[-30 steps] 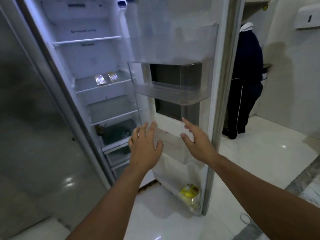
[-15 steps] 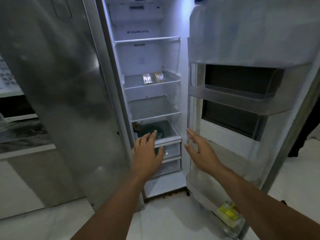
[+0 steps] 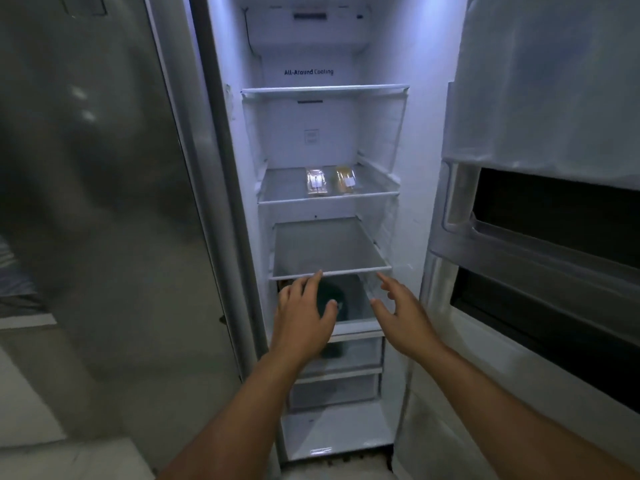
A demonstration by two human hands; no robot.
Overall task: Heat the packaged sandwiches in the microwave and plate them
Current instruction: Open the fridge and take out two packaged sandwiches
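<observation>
Head view: fridge point(image 3: 346, 46) open; left hand point(image 3: 304, 320) empty, fingers spread; two packaged sandwiches point(image 3: 330, 181) sit untouched on the middle shelf point(image 3: 287, 188) above; right hand point(image 3: 405, 317) empty, fingers loosely open; fetching, heating, plating all left.

- A home kitchen, seen from in front of an open side-by-side fridge point(image 3: 311, 140) that both bare hands reach toward.
- Glass shelves point(image 3: 329, 244) just above the fingertips, clear drawers point(image 3: 346, 355) behind the wrists.
- Door bins point(image 3: 519, 237) right of the right hand; closed steel door point(image 3: 104, 202) left of the left hand.
- Pale tiled floor point(image 3: 52, 459) below the forearms.
</observation>
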